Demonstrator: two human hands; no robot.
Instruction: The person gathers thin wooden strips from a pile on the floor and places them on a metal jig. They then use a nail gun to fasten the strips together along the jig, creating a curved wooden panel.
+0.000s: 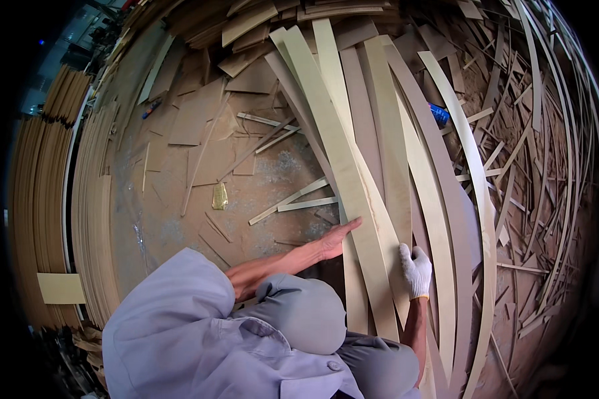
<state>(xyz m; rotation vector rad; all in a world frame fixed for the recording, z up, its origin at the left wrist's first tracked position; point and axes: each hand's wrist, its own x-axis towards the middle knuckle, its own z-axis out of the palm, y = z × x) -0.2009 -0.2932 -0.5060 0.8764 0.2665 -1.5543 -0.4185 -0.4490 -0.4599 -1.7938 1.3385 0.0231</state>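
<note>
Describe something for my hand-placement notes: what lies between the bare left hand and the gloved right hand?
Pale wooden strips, overlapping at slight angles, lie between the bare left hand and the gloved right hand, as the head view shows.

Head view: you wear this one on your head, left lens of the side-by-side pair; upright, not mirrored, so picture left = your left. Faces down and forward over your shirt [180, 312] and knees [306, 316], which sit close and fill the lower middle. Your left hand [339, 241] and right hand [416, 271] lie a bit farther off, below and right of center. Past them it looks along the wood strips [343, 159] to scraps [249, 23] at the top edge. Very wide fisheye: dark rim, edges bending toward it, stacked boards [40, 193] caught far left
</note>
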